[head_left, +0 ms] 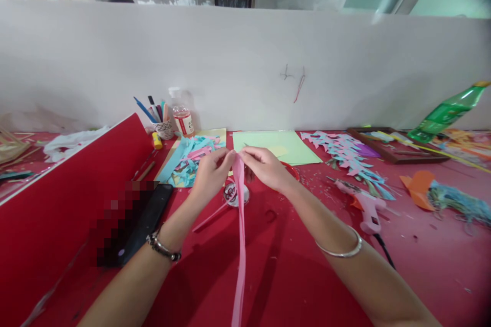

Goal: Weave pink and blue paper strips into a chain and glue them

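Observation:
A long pink paper strip [241, 235] hangs from between my two hands down toward me over the red table [291, 276]. My left hand [210, 173] pinches the strip's top end from the left. My right hand [264, 166] pinches the same end from the right, fingertips meeting the left ones. Beneath the hands lies a small round tape roll [235, 195]. A pile of blue and pink paper cuttings [190, 161] sits just left of my left hand.
A pink glue gun [366, 207] lies to the right, near a row of cut paper shapes [347, 156]. Green paper sheet [276, 145], pen cup [163, 125], bottle [182, 115], black phone [148, 219], a red board [69, 194], a green bottle [447, 112] and a white partition stand around.

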